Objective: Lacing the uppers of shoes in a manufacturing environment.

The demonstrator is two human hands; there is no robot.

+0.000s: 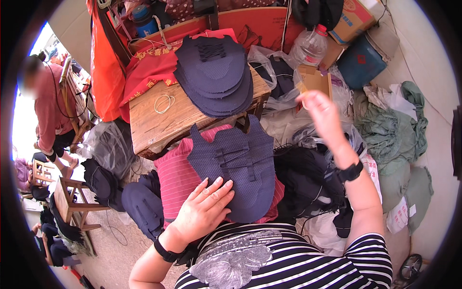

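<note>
A dark navy fabric panel, rounded at the near end and notched at the far end, lies across a red striped cushion on my lap. Black cord zigzags between two strips on its middle. My left hand rests flat on the panel's near left part, fingers stretched out. Up and to the right, my right hand is raised beside an open cardboard box. Its fingertips pinch a small yellowish thing, too small to make out.
Similar navy panels are stacked on a wooden bench, next to a loop of pale cord. Dark fabric and green cloth are heaped at right. A clear plastic jug stands behind the box. Another person is at far left.
</note>
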